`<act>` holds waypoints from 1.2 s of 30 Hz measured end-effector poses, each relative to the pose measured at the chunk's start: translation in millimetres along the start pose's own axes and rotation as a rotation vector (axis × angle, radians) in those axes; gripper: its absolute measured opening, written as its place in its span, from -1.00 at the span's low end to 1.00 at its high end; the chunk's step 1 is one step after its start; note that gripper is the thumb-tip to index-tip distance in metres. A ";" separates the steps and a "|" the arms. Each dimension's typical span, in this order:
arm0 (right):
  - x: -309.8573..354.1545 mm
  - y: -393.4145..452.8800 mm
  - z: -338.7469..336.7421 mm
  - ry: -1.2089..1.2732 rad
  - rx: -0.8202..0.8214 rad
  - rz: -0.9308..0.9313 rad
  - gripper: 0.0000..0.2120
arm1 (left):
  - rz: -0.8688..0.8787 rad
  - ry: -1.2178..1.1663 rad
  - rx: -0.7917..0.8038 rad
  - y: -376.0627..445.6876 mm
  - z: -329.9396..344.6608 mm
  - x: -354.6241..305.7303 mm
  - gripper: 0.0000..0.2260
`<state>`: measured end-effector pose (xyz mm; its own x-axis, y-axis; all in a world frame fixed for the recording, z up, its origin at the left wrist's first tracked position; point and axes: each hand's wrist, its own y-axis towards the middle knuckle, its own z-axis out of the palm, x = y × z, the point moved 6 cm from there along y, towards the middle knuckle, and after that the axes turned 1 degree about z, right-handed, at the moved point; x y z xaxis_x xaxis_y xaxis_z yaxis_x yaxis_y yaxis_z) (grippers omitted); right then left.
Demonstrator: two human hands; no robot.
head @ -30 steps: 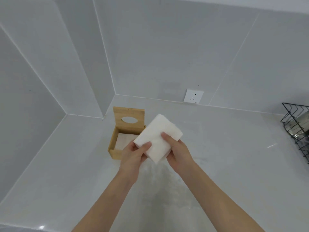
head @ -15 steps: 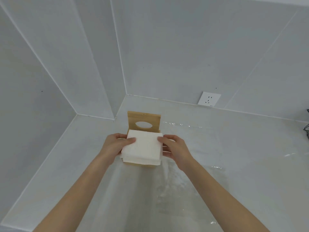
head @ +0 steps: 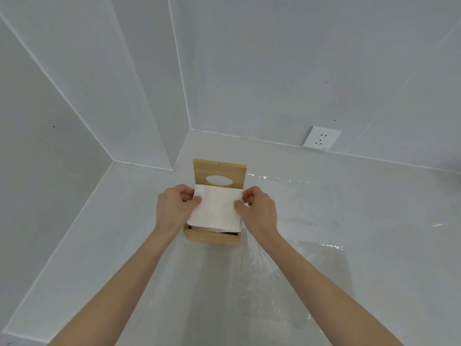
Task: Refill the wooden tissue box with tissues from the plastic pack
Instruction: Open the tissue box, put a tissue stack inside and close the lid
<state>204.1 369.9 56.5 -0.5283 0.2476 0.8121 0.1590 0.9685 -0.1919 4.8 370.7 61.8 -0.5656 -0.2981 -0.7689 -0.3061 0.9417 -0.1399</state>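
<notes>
Both bare forearms reach forward, converging; left hand (head: 174,208) and right hand (head: 258,211) face each other, fingers curled, thumbs pinching the white tissue stack (head: 215,208) between them.

Perhaps home kitchen: tiled walls (head: 249,71), socket (head: 321,137).

Seen from above, two bare forearms reach forward over a pale counter (head: 374,221) in a corner of grey-white tiled walls. The left hand (head: 172,208) and right hand (head: 259,211) pinch opposite edges of a white stack of tissues (head: 215,211) held over an open wooden tissue box (head: 212,237). Its lid (head: 219,172), with an oval hole, stands upright behind. A white wall socket (head: 321,137) sits low on the wall at right.
</notes>
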 end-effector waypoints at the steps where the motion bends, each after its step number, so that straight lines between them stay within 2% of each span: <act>1: 3.7 -0.7 0.0 -0.069 -0.013 -0.031 -0.94 | 0.016 0.033 -0.008 0.1 0.4 -0.9 -0.89; 4: 17.4 -2.2 5.6 -0.380 -0.021 -0.136 -0.84 | 0.072 0.179 -0.032 -2.0 1.8 -6.5 -0.88; 6: 27.9 -5.8 10.5 -0.691 -0.152 -0.277 -0.88 | 0.101 0.281 -0.035 -4.0 4.3 -9.9 -0.86; 7: 33.0 -9.1 13.8 -0.813 -0.203 -0.304 -0.83 | 0.119 0.332 -0.029 -4.7 6.2 -11.9 -0.85; 9: 41.3 -13.2 20.5 -0.945 -0.227 -0.329 -0.75 | 0.151 0.431 -0.022 -5.5 9.8 -15.0 -0.84; 13: 46.2 -13.0 28.6 -0.991 -0.190 -0.413 -0.80 | 0.226 0.638 -0.027 -3.8 18.5 -16.6 -0.86; 15: 44.0 -8.6 35.4 -1.052 -0.033 -0.356 -0.75 | 0.242 0.720 -0.034 -1.5 22.8 -13.8 -0.86; 16: 38.4 -6.2 41.5 -1.052 0.082 -0.326 -0.78 | 0.253 0.749 -0.041 -0.6 25.0 -12.7 -0.85; 18: 31.9 -1.5 46.5 -1.065 0.185 -0.305 -0.84 | 0.272 0.805 -0.038 2.5 30.6 -10.8 -0.83; 21: 28.2 -4.4 44.0 -1.152 0.067 -0.276 -0.86 | 0.351 0.876 -0.052 6.2 35.2 -11.8 -0.86; 23: 27.3 -7.9 44.3 -1.161 0.017 -0.242 -0.80 | 0.398 0.920 -0.084 8.1 33.5 -11.7 -0.90; 27: 22.6 -8.5 34.3 -1.095 -0.152 -0.343 -0.83 | 0.494 0.661 -0.207 3.6 23.0 -6.9 -0.85; 29: 18.1 -9.4 30.3 -1.028 -0.169 -0.332 -0.85 | 0.492 0.613 -0.155 1.3 21.3 -6.3 -0.81; 32: 4.8 -8.5 28.4 -1.031 -0.121 -0.249 -0.89 | 0.370 0.724 0.091 3.4 24.8 -3.2 -0.61; 34: -0.7 -6.1 32.0 -1.086 0.008 -0.172 -0.77 | 0.265 0.848 0.266 5.6 26.8 1.6 -0.46; 36: -3.9 -5.7 36.2 -1.153 0.143 -0.162 -0.67 | 0.245 0.976 0.308 7.1 29.3 2.2 -0.43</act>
<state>175.1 364.4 34.5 -0.9886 -0.0710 -0.1329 -0.0356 0.9671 -0.2518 23.9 381.3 40.8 -0.9991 0.0384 0.0195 0.0306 0.9515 -0.3062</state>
